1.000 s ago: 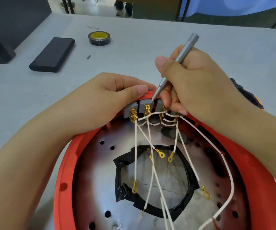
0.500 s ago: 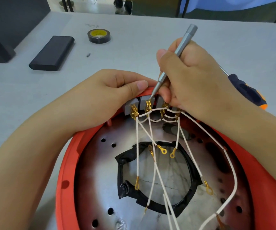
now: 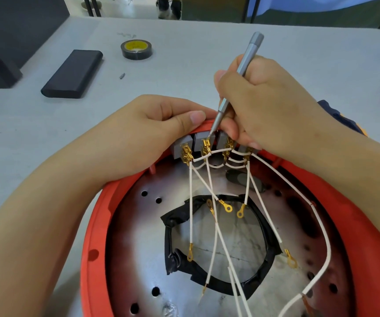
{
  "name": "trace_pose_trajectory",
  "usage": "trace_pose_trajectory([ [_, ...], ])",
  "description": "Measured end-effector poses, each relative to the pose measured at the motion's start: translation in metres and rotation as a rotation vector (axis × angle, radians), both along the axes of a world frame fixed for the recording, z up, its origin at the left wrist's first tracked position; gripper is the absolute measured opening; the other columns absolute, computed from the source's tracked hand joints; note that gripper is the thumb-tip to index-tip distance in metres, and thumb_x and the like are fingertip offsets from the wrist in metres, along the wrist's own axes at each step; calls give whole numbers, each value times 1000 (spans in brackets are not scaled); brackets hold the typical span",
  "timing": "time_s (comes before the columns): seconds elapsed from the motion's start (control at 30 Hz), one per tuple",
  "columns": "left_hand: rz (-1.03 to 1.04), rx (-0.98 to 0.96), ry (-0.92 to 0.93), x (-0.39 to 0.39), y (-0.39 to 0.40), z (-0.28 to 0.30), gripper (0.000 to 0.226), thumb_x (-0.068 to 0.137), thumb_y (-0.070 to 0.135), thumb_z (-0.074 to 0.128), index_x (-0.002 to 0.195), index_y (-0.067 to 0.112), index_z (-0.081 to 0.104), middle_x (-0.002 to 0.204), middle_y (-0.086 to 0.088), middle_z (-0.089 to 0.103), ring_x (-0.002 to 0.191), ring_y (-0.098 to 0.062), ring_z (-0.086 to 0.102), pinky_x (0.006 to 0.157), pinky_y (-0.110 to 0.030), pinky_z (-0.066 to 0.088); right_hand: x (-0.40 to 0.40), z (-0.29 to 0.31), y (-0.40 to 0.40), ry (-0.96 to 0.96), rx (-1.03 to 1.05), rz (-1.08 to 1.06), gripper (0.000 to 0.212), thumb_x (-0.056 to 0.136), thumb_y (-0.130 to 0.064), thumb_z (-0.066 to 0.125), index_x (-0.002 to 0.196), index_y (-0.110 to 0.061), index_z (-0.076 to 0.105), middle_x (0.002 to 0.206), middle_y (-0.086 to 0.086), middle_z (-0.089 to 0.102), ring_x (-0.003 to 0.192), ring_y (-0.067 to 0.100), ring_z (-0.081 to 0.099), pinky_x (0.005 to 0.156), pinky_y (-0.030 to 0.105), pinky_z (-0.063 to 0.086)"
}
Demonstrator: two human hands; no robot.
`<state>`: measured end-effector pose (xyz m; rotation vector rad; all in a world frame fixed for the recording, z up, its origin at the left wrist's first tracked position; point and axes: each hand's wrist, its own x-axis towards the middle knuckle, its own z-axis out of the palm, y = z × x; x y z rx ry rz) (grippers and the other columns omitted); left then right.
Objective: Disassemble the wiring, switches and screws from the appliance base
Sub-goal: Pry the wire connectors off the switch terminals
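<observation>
- Grey table (image 3: 207,72), with tape roll (image 3: 136,49) and black case (image 3: 72,73) at far left.
- Red appliance base (image 3: 97,225) nearest, white wires (image 3: 191,202) trailing from grey switches (image 3: 182,145).
- Left hand (image 3: 143,136) gripping base rim.
- Right hand (image 3: 264,104) clenched round screwdriver (image 3: 237,81), tip at switch terminal.

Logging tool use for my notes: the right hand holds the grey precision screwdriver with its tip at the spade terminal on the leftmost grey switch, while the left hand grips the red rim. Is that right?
Nearly. The head view shows the right hand holding the grey precision screwdriver, but its tip is at the spade terminal on the second grey switch from the left, not the leftmost. The left hand does grip the red rim.
</observation>
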<state>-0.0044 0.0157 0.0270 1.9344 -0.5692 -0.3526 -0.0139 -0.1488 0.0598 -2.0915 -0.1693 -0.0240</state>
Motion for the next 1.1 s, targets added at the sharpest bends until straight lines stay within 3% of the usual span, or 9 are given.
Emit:
trace_pose_trajectory([
  [0.23,46,46,-9,-4,-2,4,24,92,36,49,101,44,71,95,16,74,95,-18,70,85,-68,47,3,-3,1,5,4,-26,23,97,-18,40,75,-9,42,35,-4,42,24,7,38,31,14,27],
  [0.3,46,37,-13,-4,-2,4,23,95,33,51,102,41,71,95,17,74,95,-15,69,86,-64,49,1,-5,0,-11,36,-26,26,98,-20,40,73,-11,40,34,-5,42,25,8,39,30,15,28],
  [0.47,50,11,-19,-2,-2,2,23,96,28,49,101,35,71,95,20,73,95,2,67,93,-35,51,-7,-9,-3,-99,58,-40,27,100,-26,41,75,-18,39,39,-3,47,27,7,42,33,15,30],
  [0.53,57,17,-14,-2,-2,3,23,95,29,50,99,37,71,95,19,73,95,0,68,93,-43,52,-7,-7,-3,-81,72,-38,26,101,-26,41,75,-18,39,38,-4,47,26,7,42,32,14,29],
  [0.63,64,18,-15,-4,-3,4,24,95,28,50,97,38,71,94,20,73,93,1,68,93,-41,51,-4,-6,-2,-53,69,-31,27,100,-25,41,74,-17,39,38,-5,45,25,8,40,32,14,28],
  [0.77,80,39,-20,-5,-4,6,25,96,28,49,97,39,72,94,19,73,93,-5,69,89,-60,50,-1,-5,-2,-29,56,-6,28,100,-21,39,73,-13,37,34,-5,42,24,8,39,30,13,26],
  [0.9,76,57,-45,-5,-3,7,25,97,29,50,97,41,72,92,20,73,92,-8,69,89,-54,51,2,-3,-2,-11,38,24,26,98,-18,39,74,-10,38,35,-3,42,23,8,37,31,15,26],
  [1.0,60,61,-39,-4,-3,7,22,95,36,51,98,48,70,93,17,74,96,-19,69,86,-63,50,3,-2,-2,-18,41,42,25,99,-17,38,75,-10,38,37,-3,41,23,8,36,31,14,27],
  [1.1,58,43,-26,-4,-3,5,21,89,40,52,98,50,69,94,18,73,95,-13,69,88,-62,50,2,-5,-3,-40,36,49,25,99,-18,39,75,-10,39,37,-4,42,24,8,37,32,15,28],
])
